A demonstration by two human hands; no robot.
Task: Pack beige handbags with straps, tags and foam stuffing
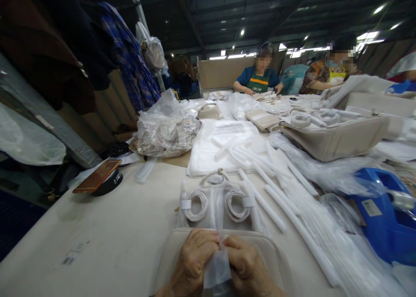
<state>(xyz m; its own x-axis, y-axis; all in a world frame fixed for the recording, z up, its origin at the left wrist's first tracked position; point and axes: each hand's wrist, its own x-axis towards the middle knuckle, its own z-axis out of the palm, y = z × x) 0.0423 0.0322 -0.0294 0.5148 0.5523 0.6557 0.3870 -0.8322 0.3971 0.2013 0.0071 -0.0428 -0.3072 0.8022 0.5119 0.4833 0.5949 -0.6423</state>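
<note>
The left hand (195, 258) is closed, its fingertips pinching a translucent strip (217, 269); the right hand (245, 262), also closed, pinches the same strip from its 3 o'clock side. The strip hangs down between the hands towards 6 o'clock. Both hands are over a beige bag (169, 249), which lies on the table (130, 232) right in front of the person. Two banded coils rest on the bag: the left coil (188, 215) at 11 o'clock from the hands, the right coil (231, 214) at 1. The handle (205, 179) stands at 12, with white sheets (199, 156) beyond it. White tubes (264, 204) lie between 1 and 2, some on the sheets. A wrapped pile (165, 137) sits at 11, a brown case (97, 175) on a black disc (108, 185) at 10. Another bag (338, 139) is at 2, a blue dispenser (373, 232) near 3. Farther off, one co-worker (260, 82) is between 12 and 1, another (325, 76) just past 1.
</note>
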